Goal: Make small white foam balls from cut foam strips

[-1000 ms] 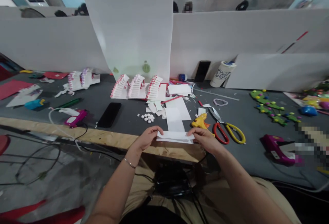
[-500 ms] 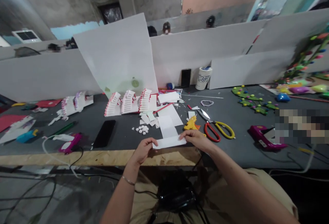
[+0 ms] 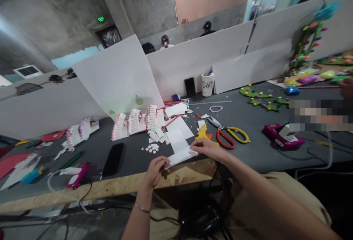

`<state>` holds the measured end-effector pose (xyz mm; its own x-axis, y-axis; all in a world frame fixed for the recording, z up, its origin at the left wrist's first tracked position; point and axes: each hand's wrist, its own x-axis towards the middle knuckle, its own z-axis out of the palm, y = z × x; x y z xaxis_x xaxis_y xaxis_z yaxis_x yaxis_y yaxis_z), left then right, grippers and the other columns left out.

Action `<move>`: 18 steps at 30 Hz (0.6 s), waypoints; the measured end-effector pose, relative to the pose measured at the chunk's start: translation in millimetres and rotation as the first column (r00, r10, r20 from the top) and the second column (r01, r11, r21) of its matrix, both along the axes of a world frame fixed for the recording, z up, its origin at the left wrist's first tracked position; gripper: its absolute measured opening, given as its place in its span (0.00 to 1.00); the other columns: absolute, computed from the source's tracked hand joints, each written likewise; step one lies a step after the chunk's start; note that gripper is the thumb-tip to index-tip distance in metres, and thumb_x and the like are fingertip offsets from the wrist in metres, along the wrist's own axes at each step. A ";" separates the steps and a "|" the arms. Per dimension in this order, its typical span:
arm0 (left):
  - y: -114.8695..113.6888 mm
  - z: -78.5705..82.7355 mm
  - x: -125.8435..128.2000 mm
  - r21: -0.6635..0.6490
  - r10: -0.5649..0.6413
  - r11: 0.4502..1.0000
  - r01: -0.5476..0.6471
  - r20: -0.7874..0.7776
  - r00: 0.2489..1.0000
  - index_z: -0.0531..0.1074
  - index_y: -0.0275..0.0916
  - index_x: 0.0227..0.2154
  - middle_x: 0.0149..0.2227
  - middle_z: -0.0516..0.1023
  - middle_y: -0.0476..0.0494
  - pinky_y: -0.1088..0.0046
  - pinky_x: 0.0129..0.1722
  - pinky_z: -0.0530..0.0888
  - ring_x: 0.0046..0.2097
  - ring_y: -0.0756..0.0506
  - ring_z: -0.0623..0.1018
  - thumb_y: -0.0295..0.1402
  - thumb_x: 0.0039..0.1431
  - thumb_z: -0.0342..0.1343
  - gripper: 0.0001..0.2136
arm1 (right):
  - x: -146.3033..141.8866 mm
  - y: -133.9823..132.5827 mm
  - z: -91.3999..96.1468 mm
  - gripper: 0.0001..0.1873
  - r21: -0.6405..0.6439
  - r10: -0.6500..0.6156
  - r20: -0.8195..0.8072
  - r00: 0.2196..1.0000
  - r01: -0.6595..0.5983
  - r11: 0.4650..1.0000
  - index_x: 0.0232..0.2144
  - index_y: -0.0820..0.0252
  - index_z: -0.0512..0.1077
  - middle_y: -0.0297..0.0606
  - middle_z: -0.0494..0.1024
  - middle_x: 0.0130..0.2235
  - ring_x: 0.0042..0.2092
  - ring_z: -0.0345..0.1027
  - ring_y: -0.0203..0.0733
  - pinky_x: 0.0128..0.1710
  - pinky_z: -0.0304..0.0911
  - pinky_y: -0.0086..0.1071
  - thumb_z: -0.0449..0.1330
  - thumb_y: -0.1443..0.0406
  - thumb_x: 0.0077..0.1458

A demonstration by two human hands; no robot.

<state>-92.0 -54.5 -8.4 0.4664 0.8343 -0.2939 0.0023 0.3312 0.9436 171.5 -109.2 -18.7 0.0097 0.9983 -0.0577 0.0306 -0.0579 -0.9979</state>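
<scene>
Hovering at table edge (image 3: 110, 187): paper strip (image 3: 180, 156)

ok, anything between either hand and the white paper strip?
Nothing visible. The left hand pinches the white paper strip at its left end, the right hand at its right end. The yellow glue gun and scissors lie beyond the right hand, clear of the strip.

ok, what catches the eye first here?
The left hand and right hand pinch a paper strip over the near edge of the table. Behind them a big white sheet stands tilted, and red-and-yellow scissors lie just right of the hands.
</scene>
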 end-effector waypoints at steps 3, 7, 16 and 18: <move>-0.7 -0.5 1.3 0.014 0.033 0.999 -0.034 0.025 0.999 0.75 0.33 0.22 0.25 0.74 0.45 0.75 0.25 0.72 0.26 0.50 0.73 0.43 0.46 0.63 0.14 | -3.2 0.2 -1.7 0.09 0.017 -0.001 -0.027 1.000 0.002 1.000 0.26 0.59 0.70 0.30 0.73 0.24 0.27 0.68 0.36 0.29 0.63 0.31 0.63 0.60 0.42; -1.9 1.3 0.0 0.050 0.026 0.998 -0.028 0.046 0.999 0.73 0.33 0.18 0.29 0.76 0.42 0.75 0.31 0.73 0.31 0.48 0.74 0.46 0.44 0.66 0.18 | -3.2 0.3 0.7 0.07 0.063 0.010 -0.033 0.999 -0.007 0.998 0.27 0.58 0.68 0.27 0.69 0.22 0.25 0.64 0.34 0.26 0.58 0.28 0.62 0.64 0.42; 2.2 24.1 33.7 0.185 -0.077 0.980 0.072 0.021 0.997 0.75 0.35 0.33 0.43 0.78 0.37 0.69 0.44 0.72 0.43 0.43 0.77 0.44 0.49 0.64 0.16 | -7.1 -1.9 10.0 0.09 0.147 0.047 -0.036 0.998 -0.041 0.988 0.29 0.57 0.65 0.25 0.64 0.24 0.26 0.58 0.32 0.26 0.54 0.27 0.60 0.65 0.43; 3.1 26.0 51.0 0.218 -0.167 0.959 0.180 -0.077 0.983 0.76 0.35 0.36 0.38 0.79 0.39 0.72 0.38 0.72 0.38 0.45 0.77 0.44 0.49 0.64 0.17 | -7.4 -2.6 10.6 0.09 0.148 0.043 -0.034 0.998 -0.038 0.988 0.30 0.56 0.65 0.26 0.65 0.25 0.26 0.58 0.32 0.26 0.55 0.27 0.60 0.64 0.44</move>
